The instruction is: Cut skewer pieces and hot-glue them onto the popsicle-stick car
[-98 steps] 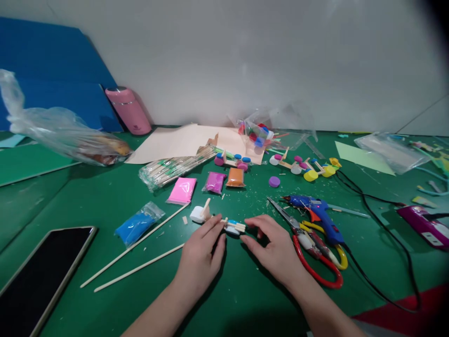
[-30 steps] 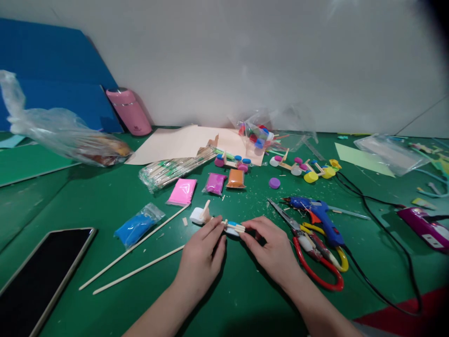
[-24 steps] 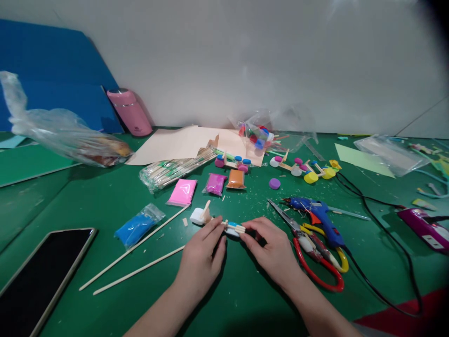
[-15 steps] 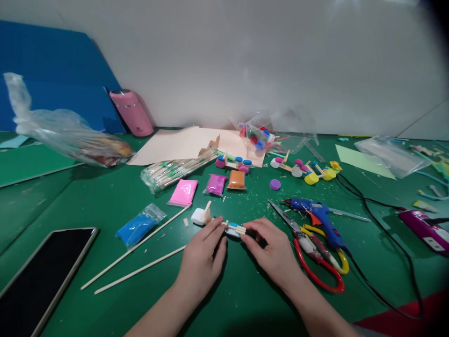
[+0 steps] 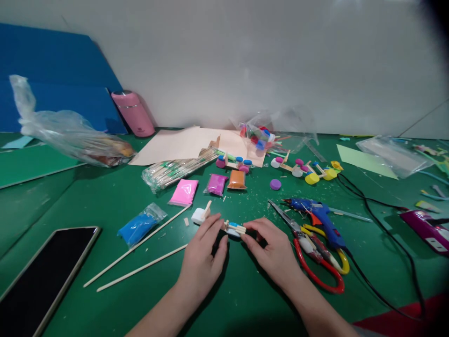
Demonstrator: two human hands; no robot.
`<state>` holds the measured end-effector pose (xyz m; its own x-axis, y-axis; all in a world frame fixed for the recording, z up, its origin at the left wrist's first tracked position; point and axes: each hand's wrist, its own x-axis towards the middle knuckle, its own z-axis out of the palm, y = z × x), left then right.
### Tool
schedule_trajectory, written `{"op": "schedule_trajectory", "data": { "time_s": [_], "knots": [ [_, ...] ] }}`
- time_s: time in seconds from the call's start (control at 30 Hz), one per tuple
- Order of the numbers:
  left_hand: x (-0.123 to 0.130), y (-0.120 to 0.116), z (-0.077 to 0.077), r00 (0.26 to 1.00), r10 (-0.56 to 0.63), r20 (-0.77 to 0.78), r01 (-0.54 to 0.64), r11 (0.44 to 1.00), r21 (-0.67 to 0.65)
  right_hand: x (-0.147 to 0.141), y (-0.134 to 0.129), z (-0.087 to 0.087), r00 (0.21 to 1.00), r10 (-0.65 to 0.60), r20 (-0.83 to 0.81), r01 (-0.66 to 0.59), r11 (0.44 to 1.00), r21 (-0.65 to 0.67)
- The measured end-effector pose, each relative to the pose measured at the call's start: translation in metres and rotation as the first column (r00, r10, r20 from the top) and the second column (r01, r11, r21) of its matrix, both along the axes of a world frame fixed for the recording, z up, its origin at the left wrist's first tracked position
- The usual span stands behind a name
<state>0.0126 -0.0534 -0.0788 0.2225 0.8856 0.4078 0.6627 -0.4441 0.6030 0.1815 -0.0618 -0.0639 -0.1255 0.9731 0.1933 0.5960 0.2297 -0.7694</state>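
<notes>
Working just below the centre of the frame, the right hand (image 5: 273,245) pinches one end of a small stick-and-cap toy (image 5: 233,225) between thumb and forefinger. The left hand (image 5: 202,248) covers its middle; whether those fingers grip, I can't tell. This looks like a lining-up step, and the next move probably calls for keeping the sticks (image 5: 241,229) still. Scissors (image 5: 286,217), then a glue gun (image 5: 324,222), lie right of centre; similar toys (image 5: 232,164) sit farther back, higher up the frame.
</notes>
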Motion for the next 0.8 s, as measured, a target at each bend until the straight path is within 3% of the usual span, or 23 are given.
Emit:
{"op": "schedule_trajectory", "data": {
  "time_s": [0.3, 0.8],
  "knots": [
    [0.008, 0.008, 0.02, 0.994, -0.017, 0.108, 0.04, 0.976, -0.216, 0.0, 0.001, 0.003, 1.0, 0.008, 0.018, -0.008, 1.0, 0.004],
    [0.006, 0.017, 0.015, 0.992, -0.024, 0.12, 0.042, 0.988, -0.146, 0.0, 0.001, 0.0, 1.0, -0.015, -0.008, 0.015, 0.999, -0.047]
  ]
}}
